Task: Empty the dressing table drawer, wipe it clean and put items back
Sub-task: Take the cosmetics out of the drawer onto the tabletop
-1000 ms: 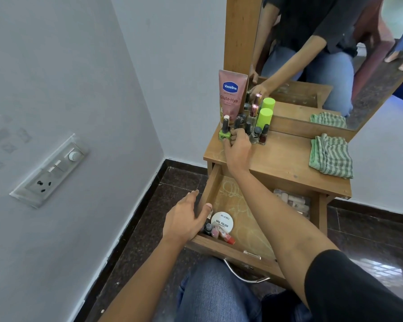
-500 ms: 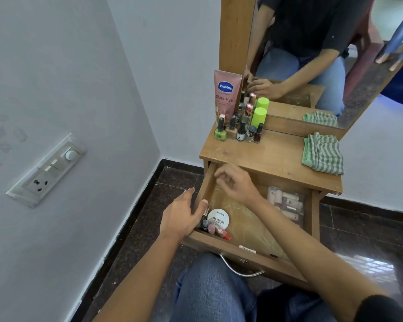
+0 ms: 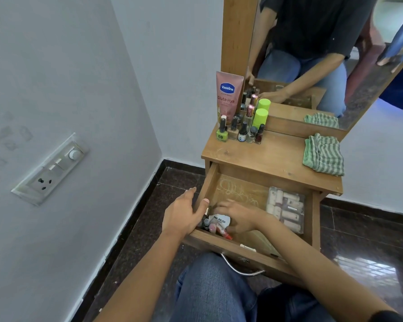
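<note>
tube (image 3: pixel 228 96): "Vaseline Gluta-Hya", upright, 12 o'clock
tub (image 3: pixel 219 220): "NAIL POLISH", right hand (image 3: pixel 239 219) grasps it
drawer (image 3: pixel 209 182): open toward 6 o'clock, left hand (image 3: pixel 184 217) grips its wall

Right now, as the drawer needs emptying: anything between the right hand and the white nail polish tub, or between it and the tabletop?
Nothing visible: the right hand grips the round white nail polish tub, the wooden drawer is open-topped, the wooden tabletop bare centrally.

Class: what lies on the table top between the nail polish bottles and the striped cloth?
Only bare table top between bottles and cloth, seen in the head view.
</note>
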`<state>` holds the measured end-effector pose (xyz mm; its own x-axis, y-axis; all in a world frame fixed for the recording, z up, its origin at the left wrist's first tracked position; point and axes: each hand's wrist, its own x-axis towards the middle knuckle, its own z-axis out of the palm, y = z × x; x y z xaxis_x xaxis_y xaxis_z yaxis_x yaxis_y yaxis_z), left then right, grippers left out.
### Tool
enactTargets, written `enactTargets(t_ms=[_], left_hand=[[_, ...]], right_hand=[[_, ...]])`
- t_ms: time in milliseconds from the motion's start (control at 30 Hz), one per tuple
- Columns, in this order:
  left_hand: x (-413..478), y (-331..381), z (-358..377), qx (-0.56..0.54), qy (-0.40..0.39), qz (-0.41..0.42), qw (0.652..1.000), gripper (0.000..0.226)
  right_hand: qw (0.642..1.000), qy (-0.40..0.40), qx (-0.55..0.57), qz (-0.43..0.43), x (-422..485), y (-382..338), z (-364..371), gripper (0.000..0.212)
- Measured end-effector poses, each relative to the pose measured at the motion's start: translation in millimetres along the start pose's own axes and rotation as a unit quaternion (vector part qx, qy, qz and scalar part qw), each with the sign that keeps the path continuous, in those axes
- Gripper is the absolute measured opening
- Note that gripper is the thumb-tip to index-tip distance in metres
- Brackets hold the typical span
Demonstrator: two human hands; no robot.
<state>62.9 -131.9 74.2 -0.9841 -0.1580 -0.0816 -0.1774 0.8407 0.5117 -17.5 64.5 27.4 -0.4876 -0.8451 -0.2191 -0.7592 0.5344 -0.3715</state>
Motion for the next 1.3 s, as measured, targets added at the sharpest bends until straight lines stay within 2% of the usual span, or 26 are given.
enactTargets(t_ms=[100, 233, 367, 500, 600, 700, 900, 1067, 1300], left_hand=[[-1, 0, 0, -0.003, -0.001, -0.003, 1.0, 0.065], [-1, 2, -1, -0.003, -0.005, -0.008, 1.0, 0.065], [-1, 3, -2, -0.004, -0.005, -0.011, 1.0, 0.065], [0, 1, -1, -0.004, -0.01, -0.012, 1.0, 0.066], [0, 3, -2, -0.004, -0.006, -0.012, 1.0, 0.065], [-1, 3, -4, -0.005, -0.009, -0.012, 1.0, 0.065], [-2, 5, -5, -0.012, -0.011, -0.012, 1.0, 0.065], [-1, 4, -5, -0.019, -0.009, -0.005, 1.0, 0.065], [3, 1, 0, -0.016, -0.012, -0.005, 1.0, 0.066]], right_hand=[[0.999, 0.021, 0.015, 0.043, -4, 4, 1, 0.058], [0.986, 0.067, 0.037, 0.145, -12, 16, 5, 0.068], [0.979, 0.115, 0.044, 0.162, -20, 17, 4, 0.069], [0.954, 0.267, 0.055, 0.125, -27, 2, -27, 0.07], [0.923, 0.365, 0.061, 0.108, -22, -2, -63, 0.056], [0.898, 0.418, 0.052, 0.125, -10, 9, -90, 0.041], [0.89, 0.413, 0.08, 0.174, 8, 41, -93, 0.024], [0.875, 0.437, 0.112, 0.179, 13, 47, -89, 0.026], [0.877, 0.433, 0.114, 0.173, 13, 48, -89, 0.025]])
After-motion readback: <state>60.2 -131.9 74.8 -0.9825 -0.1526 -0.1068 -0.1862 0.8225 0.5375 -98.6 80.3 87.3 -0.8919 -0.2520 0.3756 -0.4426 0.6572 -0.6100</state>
